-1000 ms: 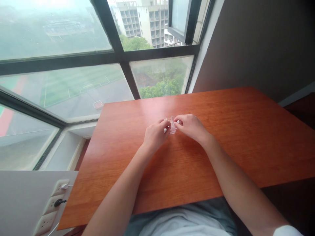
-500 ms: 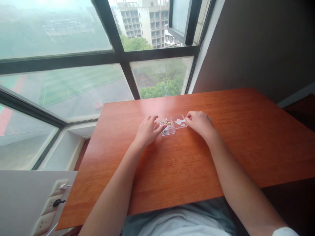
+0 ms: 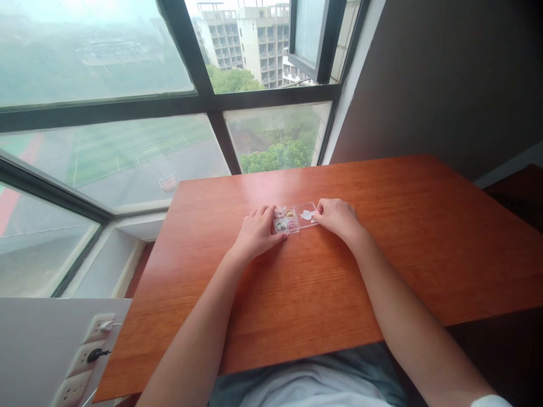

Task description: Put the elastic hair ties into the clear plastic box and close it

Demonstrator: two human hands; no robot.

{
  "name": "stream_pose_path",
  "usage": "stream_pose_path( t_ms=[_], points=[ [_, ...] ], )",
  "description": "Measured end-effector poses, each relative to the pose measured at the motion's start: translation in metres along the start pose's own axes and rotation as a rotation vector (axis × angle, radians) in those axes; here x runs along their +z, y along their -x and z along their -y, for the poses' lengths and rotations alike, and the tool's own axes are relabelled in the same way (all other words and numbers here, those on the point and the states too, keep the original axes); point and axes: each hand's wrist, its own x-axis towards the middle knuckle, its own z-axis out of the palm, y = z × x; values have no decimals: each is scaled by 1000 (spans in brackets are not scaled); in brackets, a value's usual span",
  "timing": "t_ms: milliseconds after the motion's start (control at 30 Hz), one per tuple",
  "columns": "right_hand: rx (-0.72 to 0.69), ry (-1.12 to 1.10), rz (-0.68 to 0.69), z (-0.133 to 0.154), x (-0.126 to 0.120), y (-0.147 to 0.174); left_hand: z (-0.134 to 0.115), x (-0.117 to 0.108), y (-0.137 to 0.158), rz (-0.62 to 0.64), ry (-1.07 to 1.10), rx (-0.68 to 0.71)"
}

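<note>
A small clear plastic box (image 3: 287,226) lies open on the table, its compartments holding ring-like pieces, some gold, some pink, some dark. Its clear lid (image 3: 306,215), with a white printed shape on it, is folded out flat to the right. My left hand (image 3: 258,229) grips the box from its left side, thumb at the near edge and fingers toward the far edge. At the lid's right end, my right hand (image 3: 337,216) is closed with thumb and finger pinching the edge. Those fingertips cover part of the lid.
The reddish-brown wooden table (image 3: 305,305) carries the box. Beyond it stand dark-framed windows (image 3: 169,104), and a grey wall (image 3: 436,79) rises on the right. Wall sockets (image 3: 82,356) with plugs and cords are at the lower left.
My left hand has come down around the box's left side, its thumb moving from above the box to the near edge. My right hand has shifted slightly left over the lid's end.
</note>
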Motion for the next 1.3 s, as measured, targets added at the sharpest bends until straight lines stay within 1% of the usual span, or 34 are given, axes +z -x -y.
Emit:
stream_pose_path(
  t_ms=[167,300,367,500,600,700,767,867,1067,1300],
  points=[
    [-27,-58,-21,0,-3,3,2,1,0,-20,25,8],
    [-64,-219,-27,-4,-2,1,3,2,0,-31,28,19],
    [-119,-339,-27,-5,-2,-1,3,2,0,-34,31,22],
    [-287,-591,-3,1,-2,1,3,3,0,-51,55,40],
    [-391,-687,42,12,-3,8,4,4,-1,-57,58,54],
    [-513,-685,106,24,-2,15,4,4,-1,-55,57,63],
    [-581,-645,71,29,0,18,4,4,-1,-58,65,68],
    [-644,-585,-23,32,4,18,5,5,-1,-69,84,74],
    [-664,-494,-151,32,12,18,5,7,-2,-72,116,59],
    [-694,-489,-77,31,21,17,7,7,-2,-51,150,45]
  ],
)
